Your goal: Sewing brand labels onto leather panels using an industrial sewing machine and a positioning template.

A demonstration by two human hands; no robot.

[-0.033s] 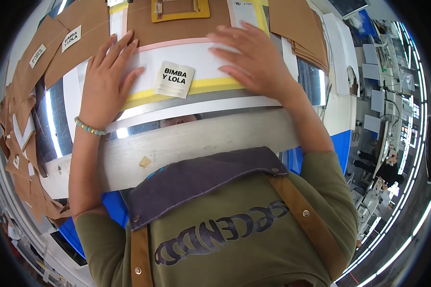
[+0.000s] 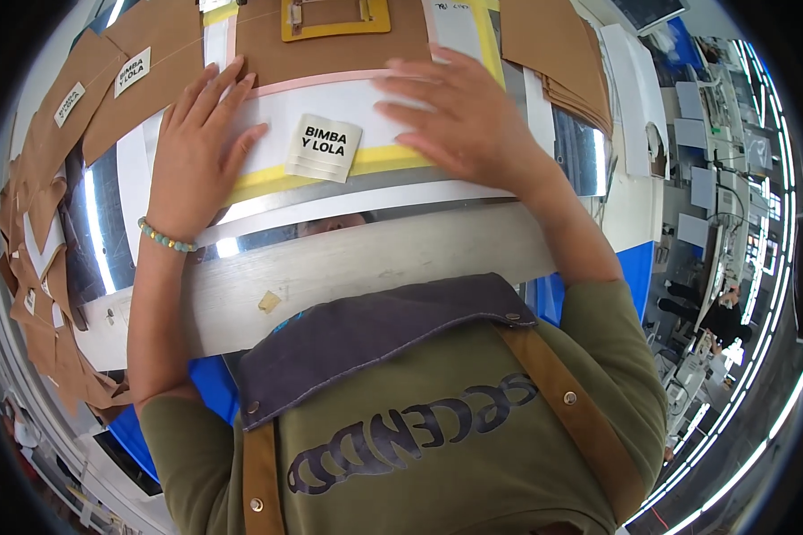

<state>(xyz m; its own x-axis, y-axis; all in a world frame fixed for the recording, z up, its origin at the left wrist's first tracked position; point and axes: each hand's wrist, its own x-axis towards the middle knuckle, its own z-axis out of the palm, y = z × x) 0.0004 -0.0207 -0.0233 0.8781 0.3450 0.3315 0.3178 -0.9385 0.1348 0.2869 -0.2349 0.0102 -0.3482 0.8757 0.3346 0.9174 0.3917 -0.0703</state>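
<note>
My left hand [image 2: 196, 147] lies with its fingers stretched and spread at the lower left corner of a brown fabric panel [image 2: 330, 64]. The panel sits on a white board [image 2: 272, 111] edged with pink and yellow tape. My right hand [image 2: 473, 120], slightly blurred, has its fingers apart over the right side of the board; whether it touches cannot be made out. Between the hands rests a small stack of cream labels with black print [image 2: 323, 167]. A yellow frame [image 2: 335, 34] lies on the panel at the top edge of the view.
Brown pieces with cream labels [image 2: 165, 98] lie at the left, above a loose heap of brown pieces [image 2: 40, 303]. A stack of brown panels [image 2: 558, 53] stands at the right. A pale table edge [image 2: 401, 254] runs before me. Far right, another person [image 2: 727, 321] is by a workbench.
My right hand has shifted slightly to the left over the board, toward the labels. The left hand stays in place.
</note>
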